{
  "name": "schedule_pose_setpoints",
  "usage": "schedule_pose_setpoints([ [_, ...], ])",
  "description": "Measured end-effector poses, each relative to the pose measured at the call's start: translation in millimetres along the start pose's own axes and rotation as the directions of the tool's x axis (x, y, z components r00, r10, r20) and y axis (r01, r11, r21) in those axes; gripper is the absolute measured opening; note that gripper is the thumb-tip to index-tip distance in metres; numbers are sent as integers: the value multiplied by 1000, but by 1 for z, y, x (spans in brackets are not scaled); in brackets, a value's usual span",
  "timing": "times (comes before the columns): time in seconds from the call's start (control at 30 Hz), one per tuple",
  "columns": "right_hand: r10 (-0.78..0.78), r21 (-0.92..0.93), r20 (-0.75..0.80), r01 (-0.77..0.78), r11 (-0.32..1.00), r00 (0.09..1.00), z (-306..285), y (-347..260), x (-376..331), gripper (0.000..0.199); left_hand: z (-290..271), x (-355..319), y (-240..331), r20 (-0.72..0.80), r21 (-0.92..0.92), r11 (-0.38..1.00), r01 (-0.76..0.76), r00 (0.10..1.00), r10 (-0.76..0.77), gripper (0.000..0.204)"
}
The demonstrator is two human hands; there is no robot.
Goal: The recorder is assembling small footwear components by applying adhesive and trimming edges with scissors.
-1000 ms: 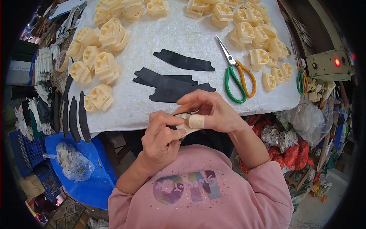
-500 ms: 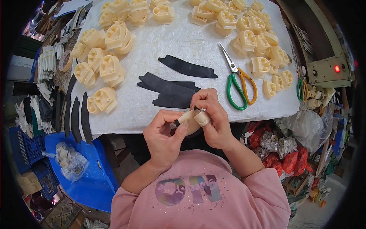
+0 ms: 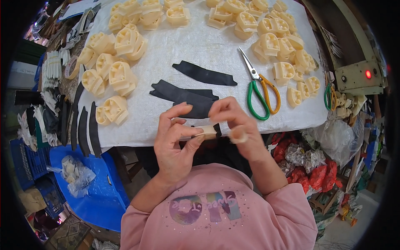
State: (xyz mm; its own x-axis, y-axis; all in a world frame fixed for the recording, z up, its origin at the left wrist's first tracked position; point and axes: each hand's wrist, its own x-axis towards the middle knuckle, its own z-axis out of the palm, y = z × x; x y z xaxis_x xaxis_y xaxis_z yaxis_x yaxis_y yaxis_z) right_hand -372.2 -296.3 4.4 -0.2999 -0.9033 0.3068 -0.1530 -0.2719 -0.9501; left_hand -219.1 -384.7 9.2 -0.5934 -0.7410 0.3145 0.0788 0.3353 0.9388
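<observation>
My left hand (image 3: 173, 143) pinches a cream moulded plastic piece (image 3: 205, 132), similar in colour to the hollow, ribbed pieces on the table. Black material shows along its right end. My right hand (image 3: 243, 129) is just right of it, blurred, with index finger and thumb apart and nothing visible between them. A pale wrap (image 3: 238, 135) seems to sit on the right thumb. Beyond my hands several dark strips with notched ends lie on the white sheet: an overlapping group (image 3: 183, 93) and a separate strip (image 3: 204, 73). Scissors (image 3: 259, 85) with one green and one yellow handle lie slightly spread at the right.
Cream moulded pieces (image 3: 123, 77) stand in clusters at the left, far side and right (image 3: 284, 73). Narrow black strips (image 3: 93, 129) hang over the left edge. Below is a blue plastic bin (image 3: 93, 204) with a clear bag. A metal box (image 3: 358, 79) with a red light stands right.
My right hand has pulled away from the cream piece, its thumb swinging right and spreading from the index finger. My left hand has turned the piece, and its fingers have lifted.
</observation>
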Motion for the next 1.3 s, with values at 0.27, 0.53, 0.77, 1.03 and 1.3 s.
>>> schedule_pose_setpoints([
  [0.27, 412, 343, 239, -473, 812, 880, -13, -8, 6, 60, -9, -2, -9, 157, 192, 868, -458, 887, 434, 17],
  [0.53, -238, -245, 141, 267, 932, 961, 3, -9, 10, 67, -12, -2, -23, 367, -487, 831, 269, 926, -85, 74],
  [0.77, -231, -168, 89, 243, 955, 969, 19, 7, 0, 75, 7, -14, -11, 434, -705, 458, 542, 840, -326, 56],
  [1.03, -176, -118, 159, 195, 974, 972, 21, 0, 5, 69, -2, -11, -19, 424, -769, 420, 482, 876, -229, 46],
  [1.3, 156, 107, 141, -172, 979, 978, 17, 1, -2, 43, 9, -12, -3, 344, -688, 520, 507, 858, -381, 43],
])
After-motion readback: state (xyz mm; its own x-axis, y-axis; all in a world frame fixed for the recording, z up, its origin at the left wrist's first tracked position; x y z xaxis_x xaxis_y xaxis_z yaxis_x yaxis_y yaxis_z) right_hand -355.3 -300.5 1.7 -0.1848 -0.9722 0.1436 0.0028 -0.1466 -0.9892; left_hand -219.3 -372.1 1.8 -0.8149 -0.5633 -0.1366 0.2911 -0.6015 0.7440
